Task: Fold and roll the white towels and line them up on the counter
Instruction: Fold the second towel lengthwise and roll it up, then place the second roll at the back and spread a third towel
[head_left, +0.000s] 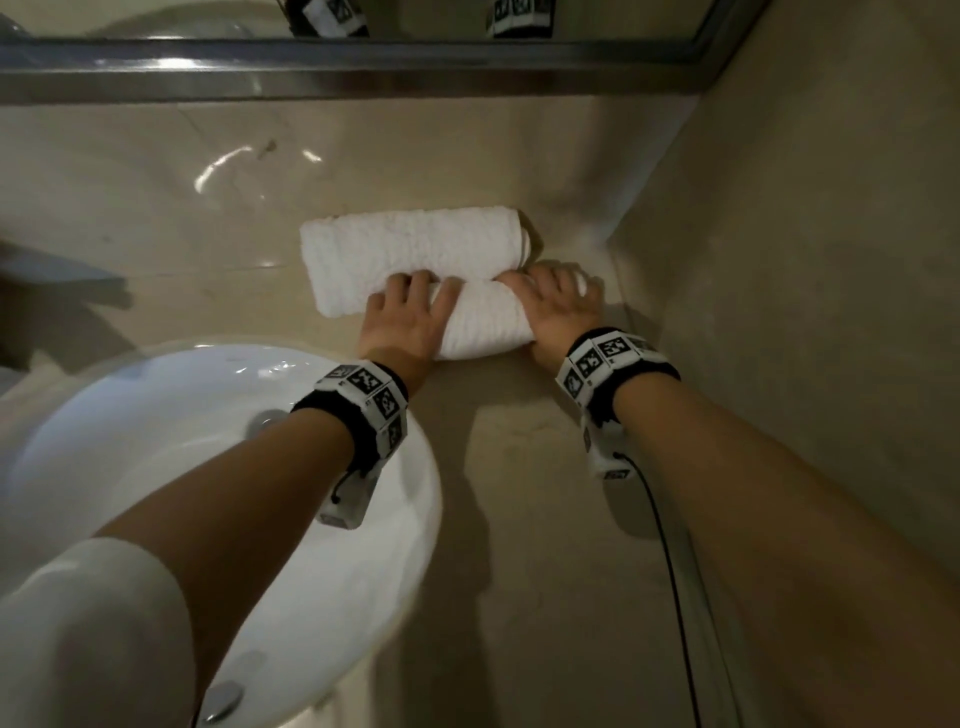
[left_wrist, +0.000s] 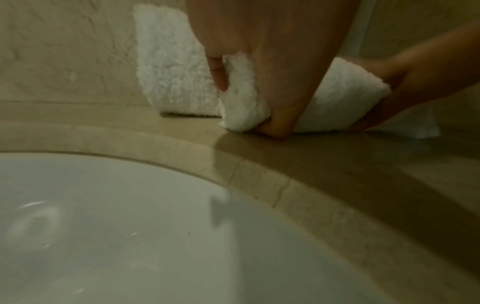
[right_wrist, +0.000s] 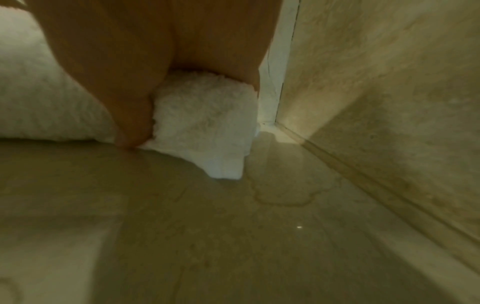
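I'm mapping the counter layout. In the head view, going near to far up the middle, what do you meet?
Near roll, gripped by the left hand and right hand → far roll, touching it → bare counter → mirror frame.

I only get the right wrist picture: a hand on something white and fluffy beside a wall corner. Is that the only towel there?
Observer: No. The head view shows a second rolled towel on the counter, just behind the near roll.
Operator: And the other hand?
Observer: The left hand grips the near roll's left end, while the right hand holds its right end.
Operator: Anything else nearby?
Observer: A white sink sits to the left of the arms.
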